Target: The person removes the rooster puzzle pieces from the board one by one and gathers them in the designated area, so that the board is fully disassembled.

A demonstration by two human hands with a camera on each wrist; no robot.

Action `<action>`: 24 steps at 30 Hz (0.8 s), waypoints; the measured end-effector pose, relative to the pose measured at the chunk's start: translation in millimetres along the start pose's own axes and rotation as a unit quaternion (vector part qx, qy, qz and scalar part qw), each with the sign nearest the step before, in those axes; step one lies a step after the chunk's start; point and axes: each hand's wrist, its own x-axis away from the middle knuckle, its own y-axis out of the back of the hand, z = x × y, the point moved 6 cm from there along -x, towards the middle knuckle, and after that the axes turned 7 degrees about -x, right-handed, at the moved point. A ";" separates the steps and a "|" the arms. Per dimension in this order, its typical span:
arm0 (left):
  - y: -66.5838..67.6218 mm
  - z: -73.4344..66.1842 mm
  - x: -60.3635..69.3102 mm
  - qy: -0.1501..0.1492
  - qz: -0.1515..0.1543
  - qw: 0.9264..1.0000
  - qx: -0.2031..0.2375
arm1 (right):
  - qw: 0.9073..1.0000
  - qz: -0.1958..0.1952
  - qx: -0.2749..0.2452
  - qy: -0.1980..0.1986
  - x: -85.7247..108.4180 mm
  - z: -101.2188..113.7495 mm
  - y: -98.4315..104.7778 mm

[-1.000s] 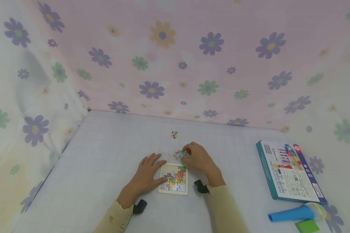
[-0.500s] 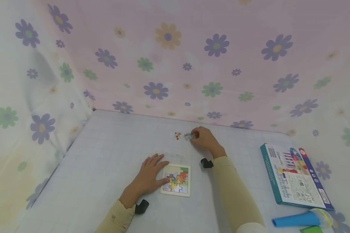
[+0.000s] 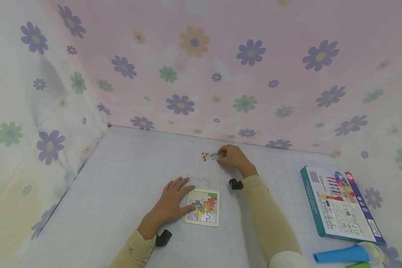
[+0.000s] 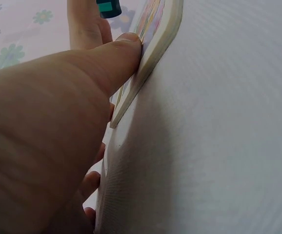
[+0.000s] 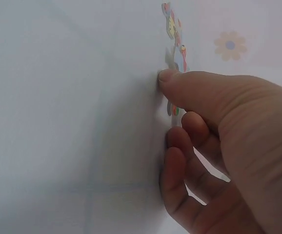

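Observation:
My left hand (image 3: 169, 201) rests with spread fingers at the left side of a square jigsaw tray (image 3: 201, 224). Its thumb lies on the tray's edge, as the left wrist view also shows (image 4: 126, 46). Several joined pieces fill part of the tray, and a pale bare area shows at its upper left. Farther back on the table, my right hand (image 3: 235, 159) pinches a colourful puzzle piece (image 3: 215, 156) between thumb and fingers, low at the tabletop. Just left of it lies another puzzle piece (image 3: 205, 156), touching or nearly so. Fingers partly cover the held piece in the right wrist view.
A flat printed box (image 3: 341, 204) lies at the right of the pale table (image 3: 137, 160). In front of it are a blue toy microphone (image 3: 345, 255) and a green object (image 3: 358, 265). A flowered cloth (image 3: 194, 74) hangs behind the table.
My right hand has carried the puzzle piece from just above the tray to the back, then slid it left against the other piece. The left hand has stayed on the tray.

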 end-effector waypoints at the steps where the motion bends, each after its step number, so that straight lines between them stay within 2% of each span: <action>1: 0.1 0.2 -0.1 0.000 0.000 1.000 0.001 | 1.000 0.000 0.002 0.000 -0.5 0.2 0.2; 12: -0.7 2.1 -0.6 0.010 0.003 1.000 0.000 | 1.000 0.001 -0.017 -0.019 1.1 4.6 0.8; 17: -0.6 1.3 -0.7 0.008 0.002 1.000 0.002 | 0.999 -0.025 -0.035 -0.014 4.0 -1.5 -1.1; 21: -1.7 1.3 -0.6 0.005 0.003 1.000 0.000 | 0.997 -0.067 -0.048 -0.006 19.5 -4.2 -3.7; 24: -2.2 2.0 -0.7 0.003 0.004 1.000 -0.003 | 0.995 -0.082 -0.048 -0.010 38.9 1.0 -8.0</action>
